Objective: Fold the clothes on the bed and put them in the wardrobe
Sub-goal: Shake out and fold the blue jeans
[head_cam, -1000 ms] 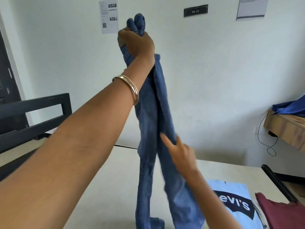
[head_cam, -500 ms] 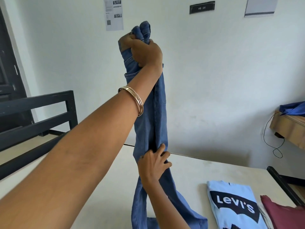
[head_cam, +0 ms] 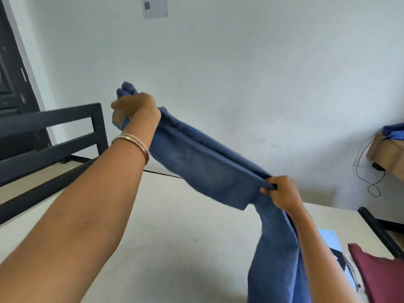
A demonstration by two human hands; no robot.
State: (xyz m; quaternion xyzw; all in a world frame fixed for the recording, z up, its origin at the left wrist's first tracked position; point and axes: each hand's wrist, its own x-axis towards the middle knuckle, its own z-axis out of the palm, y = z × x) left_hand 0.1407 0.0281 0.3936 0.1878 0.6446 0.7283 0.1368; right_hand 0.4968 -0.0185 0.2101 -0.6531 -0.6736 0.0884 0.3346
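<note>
A pair of blue jeans (head_cam: 209, 171) is stretched in the air above the cream bed (head_cam: 166, 243). My left hand (head_cam: 135, 108), with a gold bangle on the wrist, grips the bunched waistband at the upper left. My right hand (head_cam: 281, 191) pinches the jeans lower down at the right. Past that hand the legs hang down to the bottom edge of the view. The wardrobe is not in view.
A folded light blue T-shirt (head_cam: 330, 239) and a maroon garment (head_cam: 378, 274) lie on the bed at the lower right. A black bed frame (head_cam: 65, 136) stands at the left. A wooden shelf (head_cam: 387, 154) with blue cloth and a hanging cable sits at the right wall.
My left hand has come down from high up with the waistband. My right hand has moved right and taken hold of the jeans, pulling them out sideways from hanging straight.
</note>
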